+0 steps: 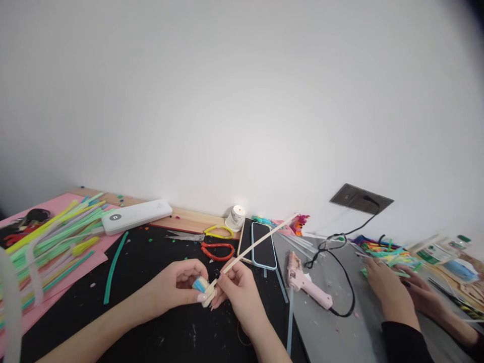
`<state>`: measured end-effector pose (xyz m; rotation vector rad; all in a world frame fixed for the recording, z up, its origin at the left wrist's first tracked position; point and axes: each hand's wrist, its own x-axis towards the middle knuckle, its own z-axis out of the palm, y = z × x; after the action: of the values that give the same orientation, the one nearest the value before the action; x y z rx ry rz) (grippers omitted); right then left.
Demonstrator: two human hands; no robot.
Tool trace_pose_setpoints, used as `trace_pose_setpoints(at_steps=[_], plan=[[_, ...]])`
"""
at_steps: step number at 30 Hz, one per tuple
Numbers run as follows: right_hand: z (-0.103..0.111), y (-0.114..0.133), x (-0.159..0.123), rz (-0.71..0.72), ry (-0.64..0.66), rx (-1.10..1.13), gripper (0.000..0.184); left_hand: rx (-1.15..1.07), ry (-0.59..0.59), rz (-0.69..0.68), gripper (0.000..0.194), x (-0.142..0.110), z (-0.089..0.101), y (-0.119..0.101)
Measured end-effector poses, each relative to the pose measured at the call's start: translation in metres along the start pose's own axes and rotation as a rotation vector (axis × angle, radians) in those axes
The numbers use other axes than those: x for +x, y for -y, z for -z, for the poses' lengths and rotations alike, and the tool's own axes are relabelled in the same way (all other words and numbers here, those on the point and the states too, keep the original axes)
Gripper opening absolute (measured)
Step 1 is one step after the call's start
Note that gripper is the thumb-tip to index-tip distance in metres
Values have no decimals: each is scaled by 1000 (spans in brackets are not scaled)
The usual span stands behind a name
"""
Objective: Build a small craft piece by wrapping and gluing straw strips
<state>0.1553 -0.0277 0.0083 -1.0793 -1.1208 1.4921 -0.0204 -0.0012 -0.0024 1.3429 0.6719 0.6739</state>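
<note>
Between the fingertips of my left hand (pixel 183 285) is a small blue and cream fuzzy piece (pixel 200 284), partly covered by the fingers. My right hand (pixel 238 287) pinches a long cream pipe cleaner (pixel 260 246) near its lower end. That end meets the fuzzy piece; whether the two are joined I cannot tell. The rest of the pipe cleaner slants straight up to the right, over a phone with a light blue case (pixel 263 245). Just beyond my hands lie scissors with red and yellow handles (pixel 217 242), blades apart.
Pipe cleaners (pixel 56 257) cover pink sheets at left, beside a white oblong device (pixel 138 217). A white cup (pixel 237 218) stands by the wall. A pink glue gun (pixel 308 285) has its black cord (pixel 346 297) looping to the socket. At right, another person's hands (pixel 393 290) handle pipe cleaners.
</note>
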Motion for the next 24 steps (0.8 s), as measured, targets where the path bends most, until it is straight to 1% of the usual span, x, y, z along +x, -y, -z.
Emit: trace_pose_setpoints(at_steps=[6, 10, 15, 19, 24], plan=[[1, 1, 0, 5, 17, -6, 34, -53, 13, -4, 23, 0, 0, 1], [2, 2, 0, 15, -1, -14, 32, -118, 48, -43, 23, 0, 1, 0], [4, 1, 1, 18, -19, -3, 33, -29, -63, -15, 23, 1, 0, -3], [3, 3, 0, 7, -5, 38, 35, -17, -97, -5, 18, 2, 0, -4], [0, 10, -3, -72, 40, 70, 36, 19, -189, -32, 18, 3, 2, -4]])
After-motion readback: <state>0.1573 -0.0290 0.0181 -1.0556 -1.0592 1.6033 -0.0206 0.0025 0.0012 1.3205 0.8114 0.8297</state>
